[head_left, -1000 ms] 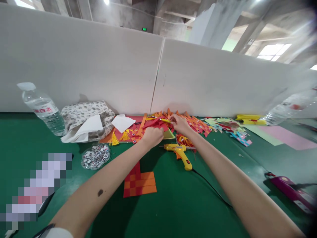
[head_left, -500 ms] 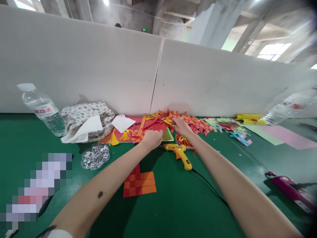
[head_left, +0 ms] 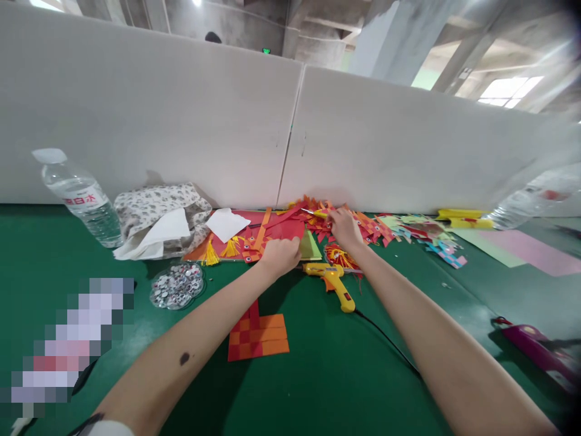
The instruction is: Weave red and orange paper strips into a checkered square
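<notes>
My left hand (head_left: 280, 255) is closed above the front edge of the red paper (head_left: 290, 229); what its fingers hold, if anything, is hidden. In my right hand (head_left: 345, 229) is a slim yellow craft knife (head_left: 320, 214), its thin metallic tip pointing left over red paper strips. Woven orange-and-red paper fish (head_left: 374, 227) lie heaped behind and beside that hand. Just in front of my hands rests a yellow glue gun (head_left: 333, 278). Nearer to me, partly behind my left forearm, is a woven red-and-orange paper piece (head_left: 261, 336) with loose strips.
On the left stand a water bottle (head_left: 84, 197), a patterned cloth bag (head_left: 158, 206) and a clear dish of googly eyes (head_left: 178, 286). Yellow tassels (head_left: 210, 253) lie by the red paper. Rightward are paper scraps (head_left: 442, 248), pink paper (head_left: 535, 249) and a purple tool (head_left: 538, 351). A white partition (head_left: 204, 121) closes the back.
My right hand has moved slightly right and drawn back from the pile, and the yellow craft knife now shows in it. My left hand has stayed nearly still. The view has shifted slightly.
</notes>
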A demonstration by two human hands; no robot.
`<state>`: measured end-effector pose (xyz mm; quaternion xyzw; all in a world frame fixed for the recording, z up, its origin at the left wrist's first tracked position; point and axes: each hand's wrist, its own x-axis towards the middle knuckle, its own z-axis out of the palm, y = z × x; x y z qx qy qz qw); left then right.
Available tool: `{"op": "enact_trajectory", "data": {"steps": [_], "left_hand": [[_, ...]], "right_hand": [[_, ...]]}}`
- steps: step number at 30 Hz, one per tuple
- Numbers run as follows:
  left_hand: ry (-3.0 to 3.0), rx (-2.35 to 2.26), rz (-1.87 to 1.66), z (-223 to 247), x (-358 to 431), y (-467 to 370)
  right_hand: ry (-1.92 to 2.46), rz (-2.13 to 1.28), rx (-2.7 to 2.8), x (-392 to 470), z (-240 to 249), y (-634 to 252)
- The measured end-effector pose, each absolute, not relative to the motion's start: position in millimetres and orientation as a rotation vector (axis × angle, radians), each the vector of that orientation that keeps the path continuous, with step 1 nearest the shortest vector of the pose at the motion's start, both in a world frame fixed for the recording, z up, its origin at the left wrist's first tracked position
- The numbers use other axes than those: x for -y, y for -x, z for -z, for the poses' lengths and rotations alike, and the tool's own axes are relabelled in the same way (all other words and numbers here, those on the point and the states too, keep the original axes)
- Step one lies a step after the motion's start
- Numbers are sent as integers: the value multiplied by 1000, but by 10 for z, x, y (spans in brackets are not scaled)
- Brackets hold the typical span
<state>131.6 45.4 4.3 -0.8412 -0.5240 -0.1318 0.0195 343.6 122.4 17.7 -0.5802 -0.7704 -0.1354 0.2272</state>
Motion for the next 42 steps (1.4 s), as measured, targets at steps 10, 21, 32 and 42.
{"op": "enact_trajectory", "data": {"steps": [10,21,32,42], "left_hand": [[2607,1791,448,-55,-480,-1285],[2579,1974,565,-24,-467,-1175],[2623,1924,542,-4,-462,-1166],[2804,1609,439,25,-464,-1067]], "right_hand": [[1560,440,1862,-998,-92,-3614],[1606,156,2150,-864,16,-3519],[1841,-125,2023,-1151,-597,-3107],[2125,-340,2152,-1116,-448,-2423]]}}
